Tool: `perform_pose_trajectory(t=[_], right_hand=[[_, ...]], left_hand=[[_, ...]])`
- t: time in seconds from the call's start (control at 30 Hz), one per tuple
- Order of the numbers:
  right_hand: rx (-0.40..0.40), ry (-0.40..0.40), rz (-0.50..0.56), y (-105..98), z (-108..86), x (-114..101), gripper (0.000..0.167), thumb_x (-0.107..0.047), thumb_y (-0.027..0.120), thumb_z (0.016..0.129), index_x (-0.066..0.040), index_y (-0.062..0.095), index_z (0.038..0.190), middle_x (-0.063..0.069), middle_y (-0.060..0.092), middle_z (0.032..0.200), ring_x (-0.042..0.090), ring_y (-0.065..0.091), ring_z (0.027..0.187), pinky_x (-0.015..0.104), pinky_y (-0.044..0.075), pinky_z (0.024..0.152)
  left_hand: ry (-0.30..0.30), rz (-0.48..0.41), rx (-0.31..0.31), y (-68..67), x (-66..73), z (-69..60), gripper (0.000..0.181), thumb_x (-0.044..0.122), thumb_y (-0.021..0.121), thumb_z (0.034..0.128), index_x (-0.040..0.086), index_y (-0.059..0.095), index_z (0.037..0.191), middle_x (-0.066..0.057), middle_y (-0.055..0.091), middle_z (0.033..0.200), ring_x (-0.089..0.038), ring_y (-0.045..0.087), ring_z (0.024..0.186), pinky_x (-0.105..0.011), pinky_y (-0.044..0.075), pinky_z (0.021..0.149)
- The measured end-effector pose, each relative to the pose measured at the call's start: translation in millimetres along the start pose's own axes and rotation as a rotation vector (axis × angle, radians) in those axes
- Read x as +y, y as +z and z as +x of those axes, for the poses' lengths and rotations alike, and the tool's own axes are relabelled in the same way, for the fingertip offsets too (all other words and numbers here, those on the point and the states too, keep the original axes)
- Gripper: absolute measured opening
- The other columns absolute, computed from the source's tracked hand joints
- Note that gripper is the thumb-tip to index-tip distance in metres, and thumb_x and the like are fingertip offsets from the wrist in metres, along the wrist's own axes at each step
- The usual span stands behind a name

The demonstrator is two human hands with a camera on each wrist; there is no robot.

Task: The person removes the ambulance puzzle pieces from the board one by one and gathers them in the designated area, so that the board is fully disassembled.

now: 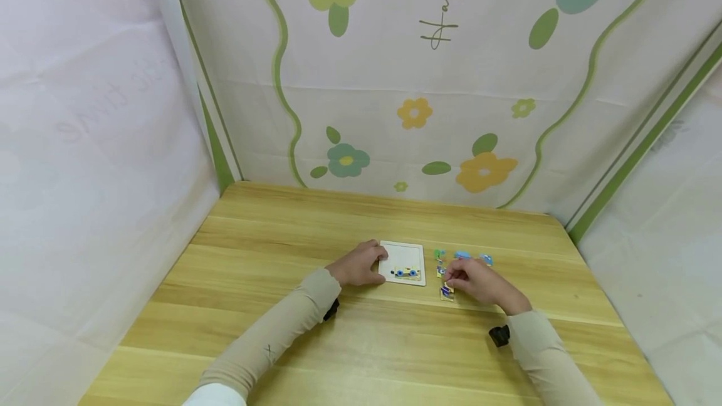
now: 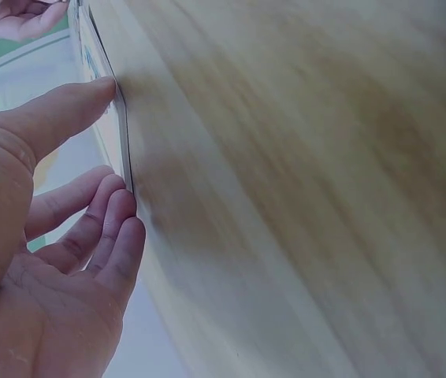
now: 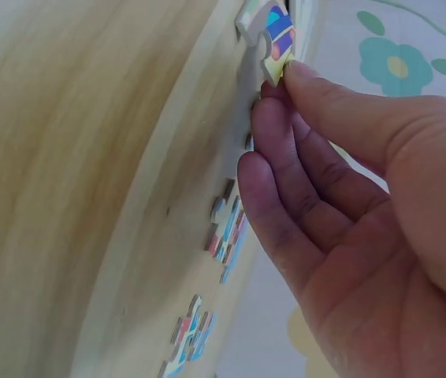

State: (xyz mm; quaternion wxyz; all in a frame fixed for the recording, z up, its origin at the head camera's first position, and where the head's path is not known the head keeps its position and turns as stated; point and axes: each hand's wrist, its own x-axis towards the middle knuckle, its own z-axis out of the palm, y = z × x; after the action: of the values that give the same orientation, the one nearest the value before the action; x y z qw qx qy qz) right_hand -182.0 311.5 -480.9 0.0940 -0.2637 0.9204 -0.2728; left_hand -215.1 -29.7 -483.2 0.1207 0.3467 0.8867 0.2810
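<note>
A white puzzle board (image 1: 402, 254) lies flat on the table, with joined pieces picturing a yellow vehicle with blue wheels (image 1: 406, 272) along its near side. My left hand (image 1: 361, 264) rests at the board's left edge. Its thumb and fingertips touch that edge, spread apart, in the left wrist view. To the right of the board, my right hand (image 1: 476, 279) pinches a jigsaw piece (image 3: 280, 43) with yellow and purple print between thumb and forefinger. The other fingers are loosely bent. A green piece (image 1: 439, 255) and blue pieces (image 1: 486, 259) lie around that hand.
More loose jigsaw pieces (image 3: 227, 236) lie flat on the wooden table (image 1: 271, 230) beneath and beyond the right hand. A floral fabric wall (image 1: 366, 80) stands along the table's back edge, with fabric walls on both sides.
</note>
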Motion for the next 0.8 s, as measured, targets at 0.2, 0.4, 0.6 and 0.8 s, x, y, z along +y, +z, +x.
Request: perform_pose_trajectory(t=[0.2, 0.4, 0.6, 0.8], right_hand=[[-0.007, 0.02, -0.026, -0.8, 3.4, 1.9, 0.011, -0.007, 0.068, 0.101, -0.014, 0.075, 0.097, -0.006, 0.071, 0.093, 0.001, 0.062, 0.082, 0.023, 0.055, 0.072], [-0.033, 0.026, -0.002, -3.8, 3.1, 2.2, 0.008, -0.008, 0.069, 0.101, -0.013, 0.076, 0.099, -0.003, 0.072, 0.095, 0.002, 0.065, 0.084, 0.022, 0.056, 0.073], [-0.048, 0.026, 0.016, -12.8, 6.5, -7.3, 0.006, -0.007, 0.073, 0.098, -0.005, 0.076, 0.103, 0.001, 0.074, 0.096, 0.006, 0.066, 0.084, 0.023, 0.057, 0.074], [-0.092, 0.005, -0.003, -14.7, 18.7, -26.7, 0.016, -0.005, 0.073, 0.097, 0.001, 0.075, 0.112, 0.007, 0.075, 0.101, 0.007, 0.067, 0.086, 0.026, 0.058, 0.076]], left_hand=[[-0.004, -0.005, 0.002, 1.0, -1.0, 0.1, 0.043, 0.018, 0.079, 0.0949, 0.0, 0.063, 0.131, -0.012, 0.057, 0.115, -0.017, 0.041, 0.095, -0.03, 0.039, 0.086], [-0.019, -0.021, -0.012, 0.3, 0.7, 0.2, 0.045, 0.019, 0.079, 0.095, 0.0, 0.062, 0.132, -0.013, 0.058, 0.119, -0.017, 0.042, 0.096, -0.029, 0.04, 0.087], [-0.032, -0.018, -0.028, -2.9, 4.2, 0.7, 0.049, 0.022, 0.078, 0.0961, 0.0, 0.061, 0.137, -0.013, 0.058, 0.122, -0.018, 0.044, 0.099, -0.03, 0.042, 0.089], [-0.033, 0.016, -0.026, -0.7, 10.0, 8.0, 0.055, 0.024, 0.079, 0.0959, 0.0, 0.06, 0.142, -0.01, 0.058, 0.13, -0.017, 0.049, 0.106, -0.03, 0.046, 0.096]])
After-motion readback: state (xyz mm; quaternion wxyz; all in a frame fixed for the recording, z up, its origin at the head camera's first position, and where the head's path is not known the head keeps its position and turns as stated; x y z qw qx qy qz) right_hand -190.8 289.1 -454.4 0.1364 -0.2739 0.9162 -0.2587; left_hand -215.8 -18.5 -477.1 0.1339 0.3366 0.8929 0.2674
